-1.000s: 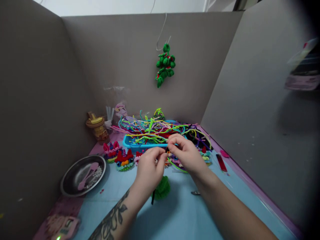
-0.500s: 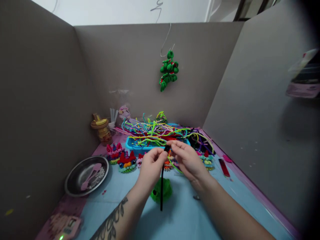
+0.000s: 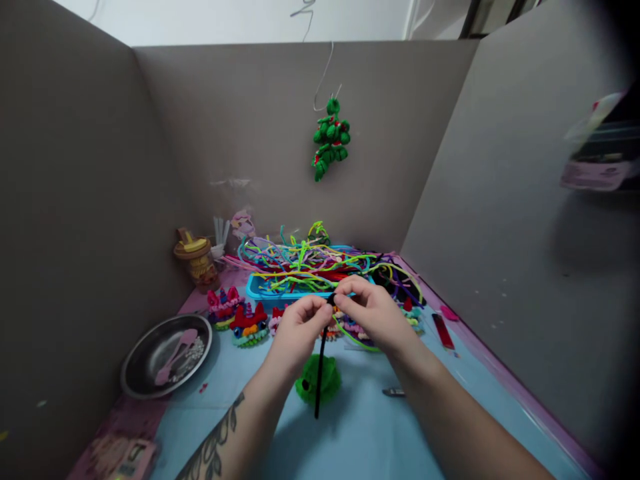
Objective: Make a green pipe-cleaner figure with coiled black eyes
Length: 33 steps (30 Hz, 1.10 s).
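A black pipe cleaner [image 3: 321, 373] hangs down from my fingers, its upper end bent into a small dark bunch between both hands. My left hand [image 3: 303, 327] pinches it between thumb and forefinger. From the other side, my right hand [image 3: 367, 310] grips the bunched top end, fingertips closed. Behind the hanging strand, a fuzzy green ball-like piece [image 3: 330, 380] with a black spot sits on the blue cloth [image 3: 370, 427]. A small metal tool [image 3: 393, 393], partly hidden by my right forearm, lies to its right.
A blue tray [image 3: 257, 288] heaped with coloured pipe cleaners stands at the back. Several colourful fuzzy figures [image 3: 249, 327] line its front. At left are a metal bowl [image 3: 131, 373] with pink scoops and a pink device [image 3: 127, 457]. A green ornament [image 3: 331, 137] hangs from a wire. Grey panels [image 3: 240, 113] enclose the table.
My right hand's fingers have curled in closer around the bent top of the pipe cleaner. The whole view has shifted slightly, and more of the metal tool shows.
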Available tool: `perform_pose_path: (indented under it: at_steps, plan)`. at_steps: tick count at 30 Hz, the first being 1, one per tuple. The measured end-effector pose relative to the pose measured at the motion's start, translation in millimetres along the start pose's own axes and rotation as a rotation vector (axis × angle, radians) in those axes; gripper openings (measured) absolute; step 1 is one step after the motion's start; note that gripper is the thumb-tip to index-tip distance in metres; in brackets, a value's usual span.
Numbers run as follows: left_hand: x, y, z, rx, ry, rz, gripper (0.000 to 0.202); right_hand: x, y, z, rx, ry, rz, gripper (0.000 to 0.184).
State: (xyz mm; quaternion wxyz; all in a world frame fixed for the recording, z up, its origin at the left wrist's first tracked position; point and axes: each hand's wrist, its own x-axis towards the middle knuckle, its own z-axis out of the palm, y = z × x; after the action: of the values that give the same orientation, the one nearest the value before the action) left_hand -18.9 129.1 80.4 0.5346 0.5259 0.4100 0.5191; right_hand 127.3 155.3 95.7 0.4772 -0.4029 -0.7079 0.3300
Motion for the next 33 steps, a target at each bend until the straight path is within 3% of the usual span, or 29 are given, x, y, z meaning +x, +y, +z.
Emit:
perform_pose_path:
  at_steps: [5,11,18,21,27,33]
  plan:
    - [-1,-1,2.3,0.032,0.015,0.009,0.032,-7,1,13,0.126,0.145,-0.009,0.017]
    - [-4,-6,7.8,0.004,0.041,0.053,0.028,-14,2,33,0.424,0.289,0.091,0.015]
    - [-3,-7,7.6,0.015,0.068,0.07,0.026,-10,-2,35,0.696,0.183,0.293,0.024]
    - [-2,-8,5.4,0.013,0.02,0.029,0.024,-10,-2,36,0.766,0.144,0.333,0.024]
    - [1,-4,-2.7,0.122,0.139,0.041,0.022,-10,-1,28,0.568,0.126,0.138,0.022]
    - [0,9,-12.0,0.229,0.068,0.111,0.018,-6,2,15,0.274,-0.076,0.068,0.014]
